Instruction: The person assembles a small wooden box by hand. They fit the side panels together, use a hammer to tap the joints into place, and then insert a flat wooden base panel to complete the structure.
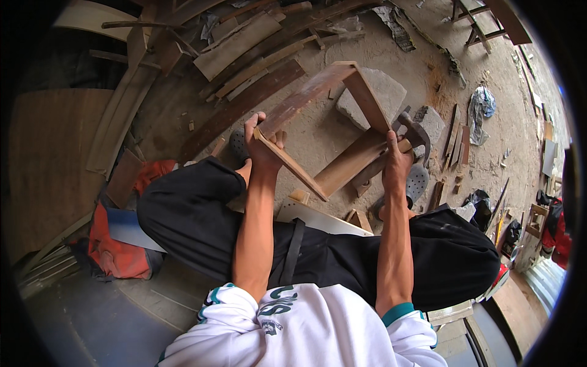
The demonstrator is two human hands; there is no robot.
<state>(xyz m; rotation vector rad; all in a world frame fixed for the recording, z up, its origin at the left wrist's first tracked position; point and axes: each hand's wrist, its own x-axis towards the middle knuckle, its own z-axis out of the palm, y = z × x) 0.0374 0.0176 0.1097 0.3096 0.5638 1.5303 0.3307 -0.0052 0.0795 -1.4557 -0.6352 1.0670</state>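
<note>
Both hands hold up an open four-sided wooden frame point(306, 98), made of thin boards joined at the corners and tilted over the ground. My left hand point(264, 147) is closed round its near left corner, fingers wrapped over the board. At the right side, my right hand point(397, 164) grips the end of a board, thumb on top. Just beyond that hand shows a dark curved metal tool head, like a hammer's point(419, 136); whether the hand touches it I cannot tell. Under the frame's far side lies a grey stone block point(376, 98).
Several loose boards point(238, 46) lie at the far left. A second stone point(428, 122) and wood strips point(456, 137) are on the right. An orange-red bag point(116, 238) sits by my left knee, and a pale board point(324, 219) lies before my lap.
</note>
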